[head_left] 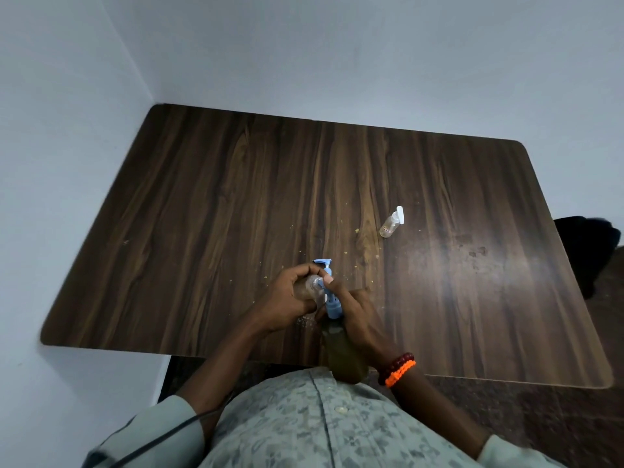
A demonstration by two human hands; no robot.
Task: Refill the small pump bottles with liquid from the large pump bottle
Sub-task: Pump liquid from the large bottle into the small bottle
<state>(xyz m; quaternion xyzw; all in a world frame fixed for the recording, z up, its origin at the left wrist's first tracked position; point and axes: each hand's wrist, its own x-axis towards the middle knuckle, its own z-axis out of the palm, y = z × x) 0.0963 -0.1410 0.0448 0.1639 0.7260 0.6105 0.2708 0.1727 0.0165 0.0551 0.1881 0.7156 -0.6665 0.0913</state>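
Note:
The large bottle [342, 356], brownish with a blue pump head [329, 292], stands close to the table's near edge. My right hand [358, 315] grips its neck and a finger rests on the blue pump. My left hand [287, 298] holds a small clear bottle [314, 287], tilted with its open mouth right beside the pump spout. Farther right, a second small bottle [391, 222] with a white pump top lies on its side on the table, apart from both hands.
The dark wood table [202, 197] is pushed into a corner of pale walls. Small crumbs [357, 230] dot its middle. A dark object [587, 258] sits beyond the right edge. Red and orange bead bracelets [398, 368] circle my right wrist.

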